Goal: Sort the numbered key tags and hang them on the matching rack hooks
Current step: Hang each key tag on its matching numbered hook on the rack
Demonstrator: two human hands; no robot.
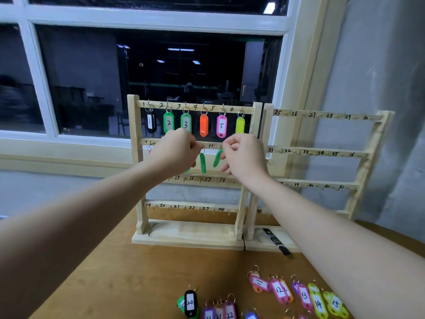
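- The right hand (pixel 243 155) is up at the left rack's (pixel 135 157) 2nd bar, fingers curled, thumb and forefinger pinching the top of a green tag (pixel 217 158) right by hook 11.
- That tag's long axis tilts, its lower end swinging left toward the rack's middle; its ring is hidden under the fingertips, so I cannot tell whether it is already on the hook.
- The left hand (pixel 177 153) is at the same bar, just left of the right hand, fingers curled in a pinch near hook 10; what it holds is probably the ring of the other green tag (pixel 202 162), which hangs straight down.
- My judgement: the coming move turns on the tilted tag's ring meeting hook 11 from the right, and the right hand is the nearer.
- Above this bar, tags hang on hooks 1 to 6 of the rack.
- Below and in front of the rack, loose tags (pixel 305 295) lie on the table (pixel 115 272), numbers 11 to 15 and 20 to 22 readable.
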